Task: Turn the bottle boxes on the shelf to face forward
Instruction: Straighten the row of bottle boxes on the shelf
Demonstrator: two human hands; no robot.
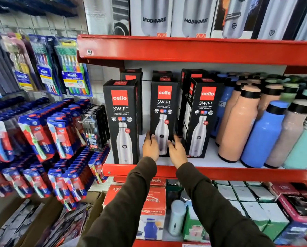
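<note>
Three black Cello Swift bottle boxes stand on the red shelf [238, 173], printed fronts toward me. The middle box [164, 107] sits set back from the edge. My left hand [150, 147] presses on its lower left edge and my right hand [177, 152] on its lower right edge, so both hands grip it near the base. The left box [121, 120] stands at the shelf's front edge. The right box [203, 116] is turned slightly, with its side panel showing. More black boxes [131, 75] stand behind them.
Loose bottles, peach [238, 125] and blue [264, 136] among them, crowd the shelf to the right. Modware boxes [154, 16] fill the shelf above. Toothbrush packs [42, 136] hang on the left. Boxes and small bottles [152, 209] sit on the shelf below.
</note>
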